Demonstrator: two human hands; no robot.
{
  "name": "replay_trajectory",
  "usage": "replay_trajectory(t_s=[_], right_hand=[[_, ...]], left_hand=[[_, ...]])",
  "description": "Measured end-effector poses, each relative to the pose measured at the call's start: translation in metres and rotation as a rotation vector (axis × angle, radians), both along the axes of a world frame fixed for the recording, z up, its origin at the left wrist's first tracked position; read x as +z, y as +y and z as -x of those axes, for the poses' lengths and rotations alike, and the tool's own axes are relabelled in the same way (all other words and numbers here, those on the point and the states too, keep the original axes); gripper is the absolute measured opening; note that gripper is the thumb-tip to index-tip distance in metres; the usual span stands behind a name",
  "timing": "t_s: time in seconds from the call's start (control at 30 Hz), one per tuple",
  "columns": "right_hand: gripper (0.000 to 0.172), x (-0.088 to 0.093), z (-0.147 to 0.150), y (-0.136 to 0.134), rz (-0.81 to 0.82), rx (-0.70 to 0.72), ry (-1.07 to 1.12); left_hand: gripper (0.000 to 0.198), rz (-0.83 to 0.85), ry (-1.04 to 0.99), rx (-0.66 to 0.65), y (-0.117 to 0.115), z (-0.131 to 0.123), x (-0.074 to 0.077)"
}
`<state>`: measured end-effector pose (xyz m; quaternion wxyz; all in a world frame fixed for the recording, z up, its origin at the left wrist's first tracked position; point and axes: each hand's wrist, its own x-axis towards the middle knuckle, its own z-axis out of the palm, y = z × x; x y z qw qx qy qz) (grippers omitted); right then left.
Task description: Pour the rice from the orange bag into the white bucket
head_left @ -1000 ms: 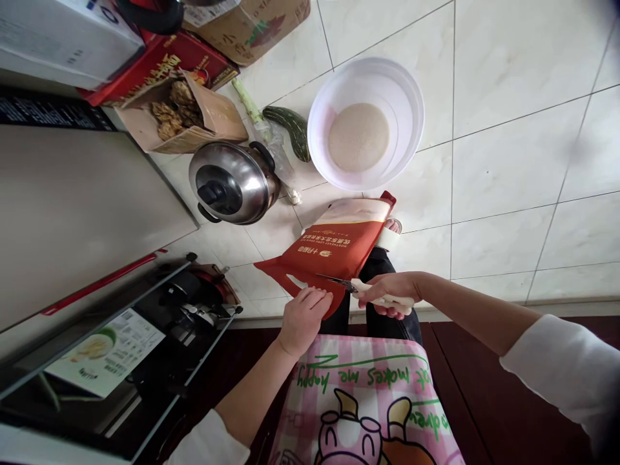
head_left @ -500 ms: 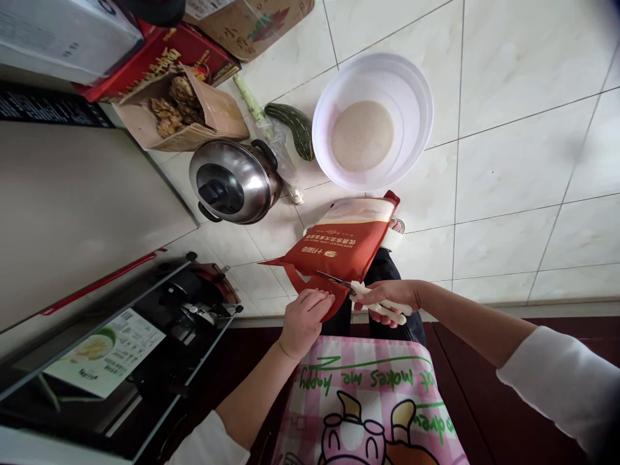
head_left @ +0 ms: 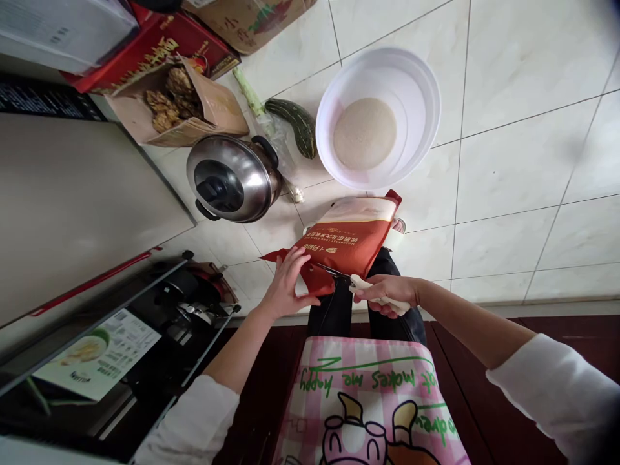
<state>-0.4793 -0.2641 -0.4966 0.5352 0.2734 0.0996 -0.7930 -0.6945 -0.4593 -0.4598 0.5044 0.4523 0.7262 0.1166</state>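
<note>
Head view, looking down at our two hands:

1. Our right hand (head_left: 390,292) is closed around the white handles of the scissors (head_left: 380,297). The metal blades poke out toward our left hand.
2. Our left hand (head_left: 285,284) is holding a corner of the red rice bag (head_left: 346,244). Its fingers (head_left: 293,261) are on the red part, just beside the blades.
3. The rice bag is between our hands and a bit ahead of them. The blade tips touch its red corner.
4. Past the bag is a white bowl (head_left: 378,119) with pale rice (head_left: 365,134) at the bottom.
5. Near the bowl, a green gourd (head_left: 290,127) lies on the tile floor (head_left: 508,258).
6. Left of the gourd sits a shiny steel pot (head_left: 230,181) with its lid on.
7. Past the pot is a cardboard box (head_left: 208,119) of dried mushrooms (head_left: 167,106).
8. Behind our hands, we wear a pink checked apron (head_left: 368,400).
</note>
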Motion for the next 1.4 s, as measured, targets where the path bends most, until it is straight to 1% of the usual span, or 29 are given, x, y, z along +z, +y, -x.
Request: replay_trajectory(t_s=[0.03,0.07,0.1,0.17,0.23,0.3,0.4,0.5,0.57,0.67,0.73,0.8,0.83,0.87,0.9,0.97,1.03,1.07,1.1,1.17,1.2,1.27,1.33,1.4], right_hand=[[0.053,-0.001,0.0,0.0,-0.002,-0.008,0.0],[0.054,-0.001,0.0,0.0,-0.003,-0.016,-0.001],[0.054,-0.002,0.0,-0.001,-0.001,-0.026,-0.004],[0.055,-0.002,0.0,-0.002,0.009,-0.046,-0.009],[0.056,-0.001,0.0,-0.002,0.009,-0.06,-0.013],[0.058,0.001,0.0,-0.003,-0.005,-0.067,-0.02],[0.058,0.004,-0.001,-0.005,-0.027,-0.09,-0.038],[0.057,0.006,0.001,-0.008,-0.049,-0.11,-0.054],[0.057,0.008,0.001,-0.009,-0.046,-0.107,-0.053],[0.056,0.017,-0.009,-0.007,-0.009,-0.098,-0.05],[0.053,0.029,-0.026,-0.002,0.008,-0.152,-0.027],[0.049,0.043,-0.047,0.003,-0.025,-0.253,-0.013],[0.048,0.05,-0.056,0.005,-0.085,-0.303,-0.023],[0.047,0.056,-0.064,0.006,-0.185,-0.336,-0.043],[0.045,0.061,-0.068,0.004,-0.328,-0.349,-0.066],[0.041,0.065,-0.064,-0.003,-0.693,-0.318,-0.091],[0.042,0.06,-0.047,-0.017,-1.044,-0.292,-0.083],[0.045,0.055,-0.036,-0.024,-1.19,-0.304,-0.083],[0.048,0.05,-0.025,-0.032,-1.315,-0.336,-0.09],[0.051,0.037,-0.005,-0.043,-1.509,-0.422,-0.116],[0.051,0.031,0.002,-0.046,-1.578,-0.459,-0.136],[0.048,0.023,0.008,-0.046,-1.642,-0.521,-0.186],[0.048,0.019,0.008,-0.038,-1.633,-0.548,-0.236],[0.052,0.021,0.005,-0.024,-1.573,-0.486,-0.226]], left_hand=[[0.095,0.055,0.021,-0.083,-0.003,0.0,-0.003],[0.096,0.103,0.065,-0.147,-0.005,-0.002,-0.005],[0.091,0.141,0.121,-0.192,-0.006,-0.005,-0.008],[0.077,0.165,0.229,-0.224,-0.006,-0.012,-0.015],[0.065,0.154,0.283,-0.204,-0.004,-0.016,-0.024],[0.051,0.125,0.281,-0.134,0.001,-0.014,-0.033],[0.032,0.032,0.185,-0.037,0.006,-0.002,-0.047],[0.026,-0.032,0.097,-0.038,0.007,0.011,-0.055],[0.025,-0.036,0.089,-0.044,0.006,0.015,-0.057],[0.032,-0.034,0.092,-0.054,0.008,0.018,-0.052],[0.035,-0.017,0.069,-0.052,0.012,0.02,-0.047],[0.035,0.014,0.022,-0.026,0.016,0.023,-0.044],[0.035,0.031,0.003,-0.005,0.019,0.023,-0.044],[0.035,0.044,-0.008,0.018,0.022,0.024,-0.044],[0.033,0.052,-0.005,0.046,0.025,0.023,-0.045],[0.026,0.057,0.024,0.108,0.032,0.021,-0.048],[0.021,0.055,0.053,0.171,0.039,0.016,-0.049],[0.02,0.051,0.066,0.197,0.043,0.013,-0.049],[0.019,0.046,0.076,0.22,0.047,0.01,-0.047],[0.017,0.033,0.097,0.268,0.056,0.006,-0.044],[0.017,0.026,0.107,0.296,0.061,0.004,-0.042],[0.019,0.011,0.123,0.354,0.07,0.003,-0.04],[0.022,-0.003,0.131,0.413,0.079,0.003,-0.041],[0.029,-0.016,0.131,0.463,0.087,0.005,-0.044]])
